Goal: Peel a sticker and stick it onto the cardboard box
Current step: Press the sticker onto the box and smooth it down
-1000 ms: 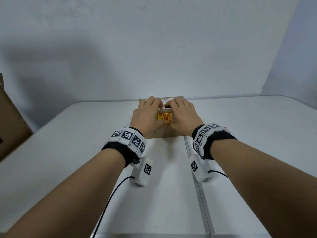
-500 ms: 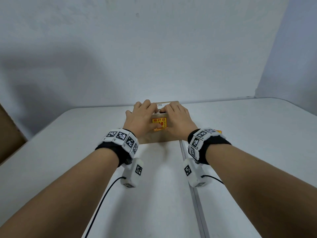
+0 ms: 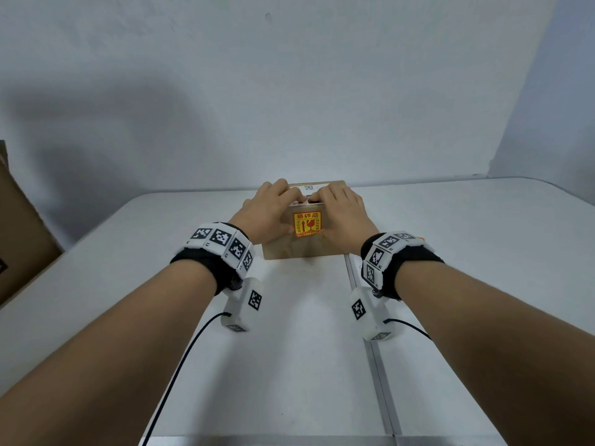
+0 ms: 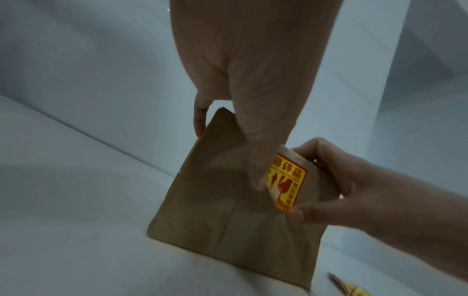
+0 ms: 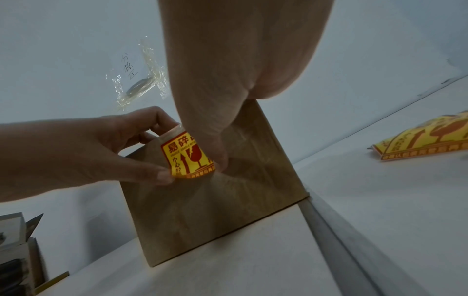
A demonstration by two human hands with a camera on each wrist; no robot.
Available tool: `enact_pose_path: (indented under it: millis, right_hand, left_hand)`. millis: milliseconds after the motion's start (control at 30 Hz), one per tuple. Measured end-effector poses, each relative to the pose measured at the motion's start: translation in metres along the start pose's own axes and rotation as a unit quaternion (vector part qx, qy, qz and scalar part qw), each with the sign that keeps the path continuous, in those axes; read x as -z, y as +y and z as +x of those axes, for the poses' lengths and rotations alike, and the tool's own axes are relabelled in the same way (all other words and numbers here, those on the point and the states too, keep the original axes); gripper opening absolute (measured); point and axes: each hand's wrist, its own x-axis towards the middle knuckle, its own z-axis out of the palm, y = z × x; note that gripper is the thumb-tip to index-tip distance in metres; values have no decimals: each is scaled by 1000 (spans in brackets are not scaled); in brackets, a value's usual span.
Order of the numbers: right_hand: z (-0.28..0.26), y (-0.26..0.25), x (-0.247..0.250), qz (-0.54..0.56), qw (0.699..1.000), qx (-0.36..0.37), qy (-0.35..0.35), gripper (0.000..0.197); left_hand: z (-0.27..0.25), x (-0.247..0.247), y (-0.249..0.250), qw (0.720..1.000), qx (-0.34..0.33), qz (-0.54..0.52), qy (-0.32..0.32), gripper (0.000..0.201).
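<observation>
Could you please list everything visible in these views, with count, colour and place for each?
cardboard box: one, brown, standing at the middle of the table, held between both hands
sticker: one, yellow and red, on the box's near face, upper part
white label: one, on the box's top
sticker sheet: one, yellow and red, curled, lying on the table to the box's right
table: one, white, with a metal seam running front to back
large cardboard box: one, brown, at the left edge
tape patch: one, clear, on the white wall
wrist bands: two, black with white marker tiles
left hand: thumb at the sticker's left edge
right hand: thumb at the sticker's right edge
</observation>
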Motion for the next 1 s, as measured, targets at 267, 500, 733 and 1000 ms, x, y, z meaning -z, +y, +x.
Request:
enact_pose_path:
  millis: [267,500,733,1000]
  right_hand:
    - [2,0,-1,0,1000,-10,-2,48]
    - [-1,-2,1,10,1000,-14,-4,53]
    - [0,-3,0,8,1000,-18,-8,54]
    - [-1,-2,2,10,1000,-7,0,48]
  left_hand:
    - [4,-16,18,994,79,-2,69,52]
    - [4,-31,16,988,56,107,98,68]
    - [2,-29,14,986,47,135,87,70]
    - [-3,-18,3,995,6,81,63,57]
